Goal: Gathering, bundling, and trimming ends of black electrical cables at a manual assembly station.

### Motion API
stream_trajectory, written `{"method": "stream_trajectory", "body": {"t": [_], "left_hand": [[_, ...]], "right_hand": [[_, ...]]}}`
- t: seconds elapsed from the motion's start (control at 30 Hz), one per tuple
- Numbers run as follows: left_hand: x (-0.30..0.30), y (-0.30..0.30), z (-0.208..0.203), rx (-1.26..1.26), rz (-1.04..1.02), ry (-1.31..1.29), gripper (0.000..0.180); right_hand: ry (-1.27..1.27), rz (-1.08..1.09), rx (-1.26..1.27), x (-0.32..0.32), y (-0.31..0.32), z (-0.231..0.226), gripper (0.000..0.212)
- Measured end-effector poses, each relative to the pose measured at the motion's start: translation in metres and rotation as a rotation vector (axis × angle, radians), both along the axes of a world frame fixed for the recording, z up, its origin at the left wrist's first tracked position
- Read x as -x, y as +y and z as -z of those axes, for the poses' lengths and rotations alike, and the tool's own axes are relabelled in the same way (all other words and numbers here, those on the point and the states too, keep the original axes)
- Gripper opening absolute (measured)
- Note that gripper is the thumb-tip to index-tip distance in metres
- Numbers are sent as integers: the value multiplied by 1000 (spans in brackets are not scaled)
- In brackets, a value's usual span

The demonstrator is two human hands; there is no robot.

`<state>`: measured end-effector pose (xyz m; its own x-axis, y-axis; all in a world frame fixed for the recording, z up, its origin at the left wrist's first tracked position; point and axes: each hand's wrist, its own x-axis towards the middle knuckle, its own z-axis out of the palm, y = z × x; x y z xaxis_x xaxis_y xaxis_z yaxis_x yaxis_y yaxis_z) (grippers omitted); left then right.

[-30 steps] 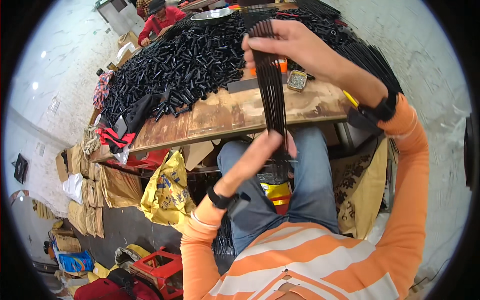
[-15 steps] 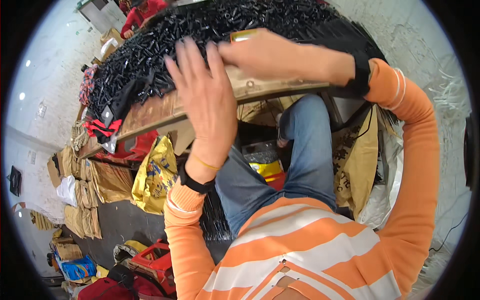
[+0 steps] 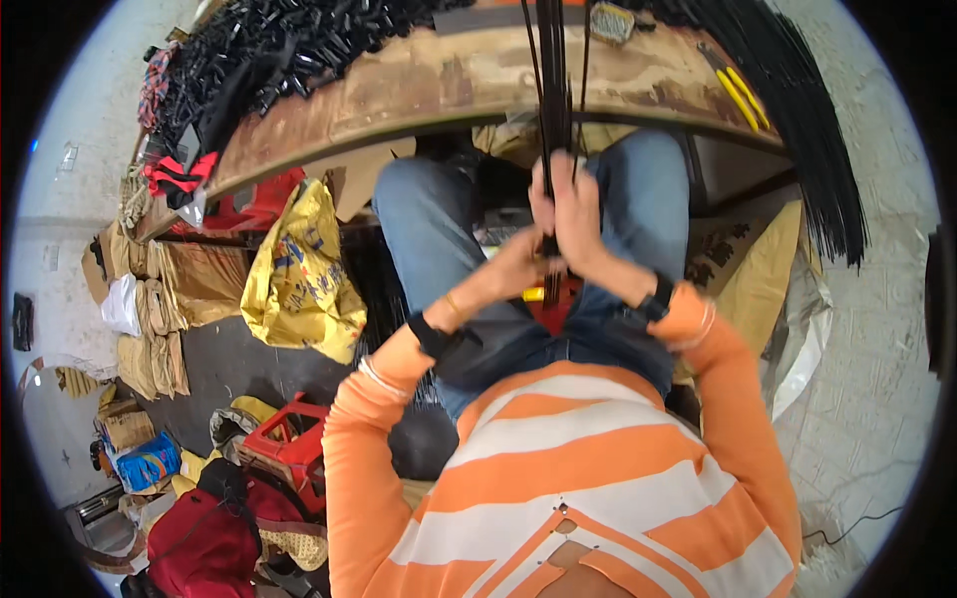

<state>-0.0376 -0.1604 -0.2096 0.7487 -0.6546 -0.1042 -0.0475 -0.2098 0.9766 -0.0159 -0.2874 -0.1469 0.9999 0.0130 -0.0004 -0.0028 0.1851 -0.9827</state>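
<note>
Black rods (image 3: 554, 90) in left hand (image 3: 516, 265), right hand (image 3: 576, 221); jutting beyond grip.

Pale wall (image 3: 882, 189) — dark floor (image 3: 214, 359) — red plastic stool (image 3: 287, 453).

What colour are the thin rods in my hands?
The rods are black, as the head view shows.

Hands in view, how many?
2: the left hand, lower, and the right hand, just above it, both at the black rod bundle. Some fingers are hidden; no other hand shows.
</note>
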Motion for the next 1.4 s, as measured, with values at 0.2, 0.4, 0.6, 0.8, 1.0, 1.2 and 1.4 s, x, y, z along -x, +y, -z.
{"method": "stream_trajectory", "body": {"t": [0.2,0.4,0.6,0.8,1.0,1.2,1.4], "left_hand": [[37,9,42,157,-34,299,47],[11,35,-4,-158,2,62,41],[-84,83,-120,-293,-238,-125,21],[-256,151,-143,-754,-801,-1006,9],[-367,170,-136,-1021,-975,-1030,20],[-377,161,-143,-1423,-682,-692,31],[-339,148,-174,-1212,-969,-925,14]], "right_hand": [[151,-105,-95,27,0,42,35],[73,-226,-301,0,-15,7,28],[43,-156,-142,-52,-7,21,18],[110,-148,-160,-70,-8,27,15],[154,-107,-159,-73,-8,33,14],[188,-124,-193,-73,-9,39,14],[174,-132,-196,-77,-14,40,13]]}}
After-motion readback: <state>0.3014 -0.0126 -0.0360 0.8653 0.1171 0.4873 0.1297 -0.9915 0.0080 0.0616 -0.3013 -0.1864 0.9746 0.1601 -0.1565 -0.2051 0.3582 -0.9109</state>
